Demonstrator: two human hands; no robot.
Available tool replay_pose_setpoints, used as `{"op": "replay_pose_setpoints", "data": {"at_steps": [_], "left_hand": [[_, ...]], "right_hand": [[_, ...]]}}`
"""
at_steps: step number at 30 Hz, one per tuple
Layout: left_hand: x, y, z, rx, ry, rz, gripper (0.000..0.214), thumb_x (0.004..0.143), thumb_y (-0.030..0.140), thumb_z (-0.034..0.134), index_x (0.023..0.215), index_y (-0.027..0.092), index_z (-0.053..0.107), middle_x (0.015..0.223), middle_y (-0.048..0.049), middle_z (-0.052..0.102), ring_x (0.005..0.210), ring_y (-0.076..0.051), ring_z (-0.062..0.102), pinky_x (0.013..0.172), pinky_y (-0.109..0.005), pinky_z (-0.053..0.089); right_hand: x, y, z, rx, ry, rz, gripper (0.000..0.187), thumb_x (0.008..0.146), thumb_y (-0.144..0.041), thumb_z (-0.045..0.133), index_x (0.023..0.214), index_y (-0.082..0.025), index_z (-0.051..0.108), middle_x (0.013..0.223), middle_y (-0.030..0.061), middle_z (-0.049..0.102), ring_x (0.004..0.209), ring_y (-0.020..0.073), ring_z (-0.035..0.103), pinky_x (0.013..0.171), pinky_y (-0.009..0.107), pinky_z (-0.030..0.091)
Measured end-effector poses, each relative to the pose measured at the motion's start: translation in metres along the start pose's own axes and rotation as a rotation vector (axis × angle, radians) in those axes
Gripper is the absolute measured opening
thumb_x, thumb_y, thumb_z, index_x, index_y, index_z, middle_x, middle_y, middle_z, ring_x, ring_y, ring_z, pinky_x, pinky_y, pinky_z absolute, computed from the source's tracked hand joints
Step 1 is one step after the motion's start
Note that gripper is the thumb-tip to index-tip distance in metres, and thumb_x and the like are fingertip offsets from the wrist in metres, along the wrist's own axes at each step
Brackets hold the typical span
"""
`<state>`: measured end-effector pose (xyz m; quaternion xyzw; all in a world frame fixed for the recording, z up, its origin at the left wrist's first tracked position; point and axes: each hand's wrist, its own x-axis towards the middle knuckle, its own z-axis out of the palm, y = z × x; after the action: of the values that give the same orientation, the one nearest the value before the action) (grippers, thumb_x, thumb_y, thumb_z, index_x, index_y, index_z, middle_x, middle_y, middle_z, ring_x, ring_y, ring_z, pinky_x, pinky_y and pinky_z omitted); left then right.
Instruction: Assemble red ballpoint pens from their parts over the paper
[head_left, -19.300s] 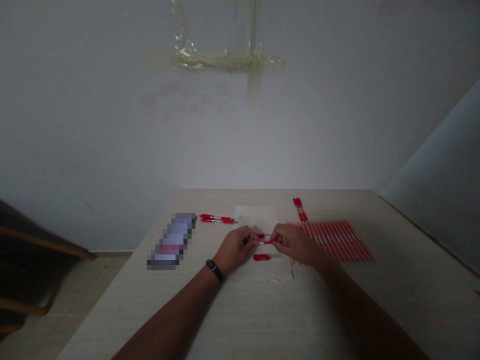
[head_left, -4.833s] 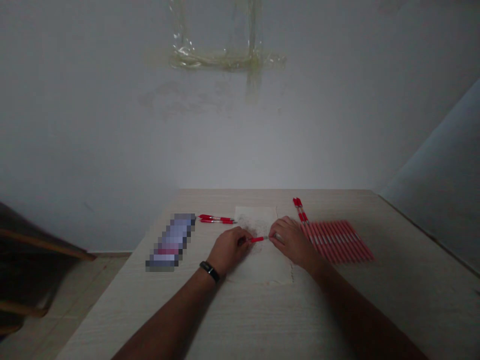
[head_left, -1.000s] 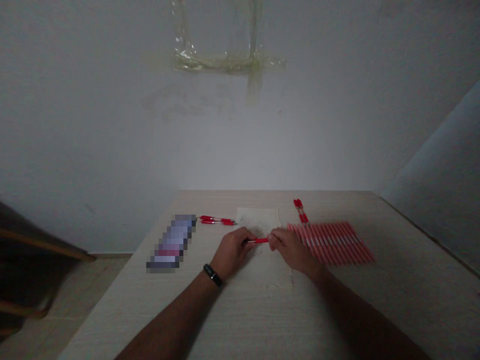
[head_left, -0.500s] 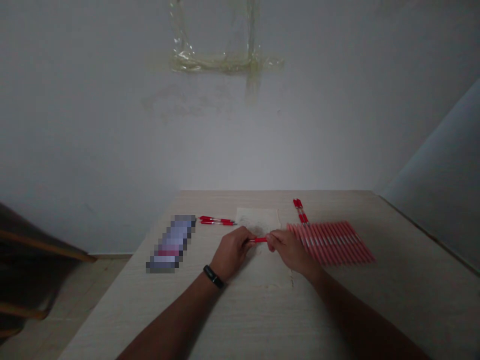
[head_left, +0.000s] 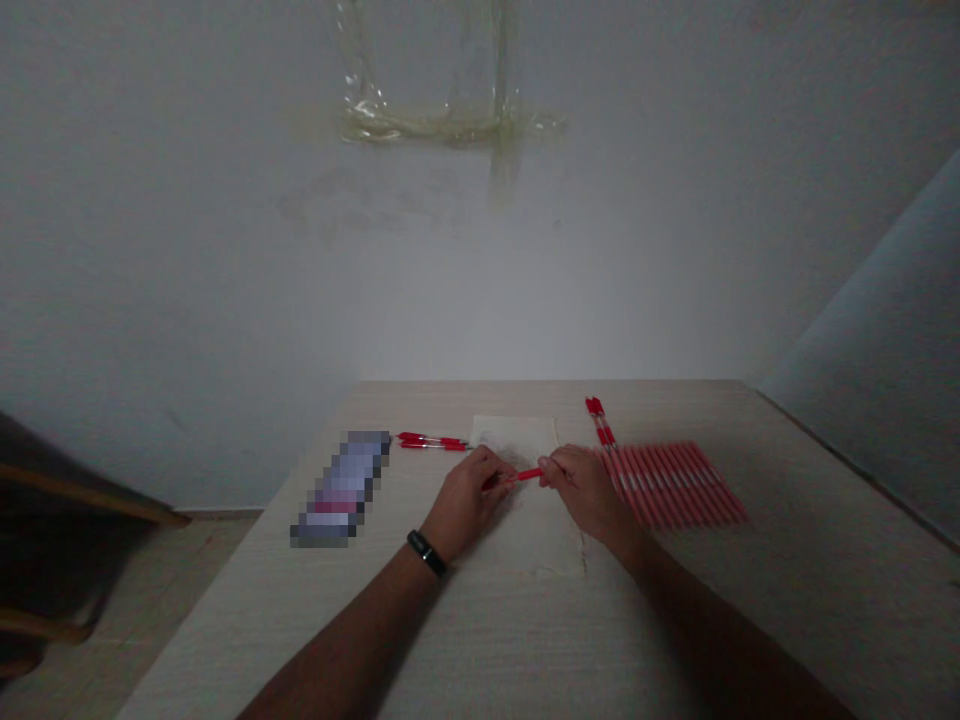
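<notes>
Both my hands meet over a sheet of paper (head_left: 529, 530) on the table (head_left: 465, 640), and between them runs a red pen (head_left: 527, 474), slightly tilted. My left hand (head_left: 469, 500), with a black band on its wrist, is closed on the pen's left end. My right hand (head_left: 585, 490) pinches the pen's right end with closed fingers. Grey scribble marks (head_left: 504, 450) darken the paper just beyond my fingers.
A row of several red pens (head_left: 671, 482) lies side by side to the right of my right hand, with two more red pens (head_left: 600, 420) behind it. Two red pens (head_left: 433, 441) lie at the left, next to a blurred flat object (head_left: 341, 487). A wall stands behind the table.
My hands have shifted slightly away from me on the paper, and the pen between them now tilts up toward the right. Both hands kept their hold.
</notes>
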<state>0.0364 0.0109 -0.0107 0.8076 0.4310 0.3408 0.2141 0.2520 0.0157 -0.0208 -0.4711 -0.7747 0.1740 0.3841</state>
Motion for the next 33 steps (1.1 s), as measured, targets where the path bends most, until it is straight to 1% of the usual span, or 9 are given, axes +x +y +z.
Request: {"op": "replay_pose_setpoints", "data": {"at_steps": [3, 6, 9, 11, 14, 20, 26, 29, 33], "left_hand": [[0.0, -0.003, -0.003, -0.056, 0.068, -0.047, 0.014, 0.088, 0.03, 0.065, 0.092, 0.018, 0.072, 0.085, -0.0053, 0.062, 0.079, -0.019, 0.056, 0.07, -0.028, 0.043], [0.001, -0.005, -0.006, -0.245, 0.14, -0.132, 0.018, 0.087, 0.034, 0.065, 0.087, 0.016, 0.07, 0.075, -0.0019, 0.062, 0.07, -0.016, 0.054, 0.066, -0.026, 0.041], [0.004, -0.007, -0.006, -0.506, 0.218, -0.246, 0.022, 0.082, 0.036, 0.071, 0.082, 0.015, 0.067, 0.073, -0.0008, 0.064, 0.069, -0.015, 0.056, 0.066, -0.026, 0.042], [0.005, -0.009, -0.004, -0.685, 0.241, -0.301, 0.023, 0.078, 0.036, 0.075, 0.083, 0.015, 0.067, 0.077, -0.0016, 0.066, 0.073, -0.016, 0.059, 0.069, -0.026, 0.044], [0.006, -0.011, -0.002, -0.834, 0.244, -0.354, 0.024, 0.075, 0.032, 0.079, 0.087, 0.014, 0.068, 0.076, -0.0016, 0.068, 0.072, -0.014, 0.06, 0.068, -0.024, 0.044], [0.004, -0.013, 0.003, -0.907, 0.247, -0.426, 0.026, 0.072, 0.031, 0.082, 0.087, 0.013, 0.071, 0.07, -0.0017, 0.069, 0.065, -0.012, 0.06, 0.063, -0.022, 0.045], [0.001, -0.01, 0.009, -1.037, 0.174, -0.445, 0.027, 0.072, 0.033, 0.083, 0.085, 0.013, 0.072, 0.068, -0.0019, 0.069, 0.063, -0.012, 0.061, 0.064, -0.022, 0.046], [0.002, -0.01, 0.009, -1.014, 0.177, -0.423, 0.025, 0.074, 0.034, 0.082, 0.082, 0.013, 0.072, 0.071, -0.0024, 0.07, 0.064, -0.011, 0.061, 0.064, -0.022, 0.046], [0.003, -0.012, 0.008, -0.966, 0.2, -0.397, 0.022, 0.076, 0.032, 0.08, 0.082, 0.013, 0.07, 0.071, -0.002, 0.07, 0.066, -0.011, 0.061, 0.065, -0.021, 0.046]], "right_hand": [[0.0, 0.003, -0.003, 0.058, 0.043, -0.008, 0.037, 0.103, -0.032, 0.041, 0.074, -0.019, 0.062, 0.073, 0.0021, 0.062, 0.073, 0.017, 0.058, 0.071, 0.03, 0.04], [0.002, 0.008, -0.007, 0.074, 0.059, -0.02, 0.031, 0.101, -0.028, 0.045, 0.075, -0.019, 0.06, 0.075, 0.0022, 0.061, 0.074, 0.0171, 0.057, 0.07, 0.029, 0.041], [0.004, 0.01, -0.013, 0.067, -0.005, -0.088, 0.011, 0.095, -0.022, 0.054, 0.093, -0.019, 0.065, 0.086, 0.004, 0.062, 0.083, 0.0184, 0.058, 0.075, 0.03, 0.044], [0.005, 0.01, -0.017, 0.053, -0.056, -0.148, 0.013, 0.094, -0.021, 0.058, 0.104, -0.021, 0.066, 0.093, 0.0052, 0.064, 0.09, 0.0198, 0.059, 0.081, 0.033, 0.044], [0.006, 0.01, -0.022, 0.027, -0.115, -0.242, 0.012, 0.094, -0.026, 0.062, 0.103, -0.021, 0.069, 0.094, 0.0062, 0.066, 0.095, 0.0216, 0.058, 0.085, 0.036, 0.044], [0.007, 0.012, -0.022, 0.021, -0.136, -0.309, 0.015, 0.096, -0.031, 0.061, 0.102, -0.022, 0.071, 0.094, 0.0069, 0.066, 0.094, 0.0216, 0.058, 0.083, 0.036, 0.045], [0.007, 0.016, -0.017, 0.061, -0.089, -0.304, 0.016, 0.093, -0.035, 0.064, 0.089, -0.02, 0.068, 0.087, 0.0053, 0.065, 0.088, 0.021, 0.058, 0.079, 0.035, 0.045], [0.007, 0.016, -0.018, 0.052, -0.075, -0.27, 0.015, 0.094, -0.034, 0.062, 0.091, -0.021, 0.067, 0.086, 0.005, 0.065, 0.089, 0.0212, 0.058, 0.08, 0.035, 0.045], [0.008, 0.015, -0.02, 0.033, -0.104, -0.285, 0.015, 0.097, -0.032, 0.058, 0.099, -0.021, 0.069, 0.092, 0.006, 0.066, 0.093, 0.0215, 0.058, 0.083, 0.036, 0.046]]}}
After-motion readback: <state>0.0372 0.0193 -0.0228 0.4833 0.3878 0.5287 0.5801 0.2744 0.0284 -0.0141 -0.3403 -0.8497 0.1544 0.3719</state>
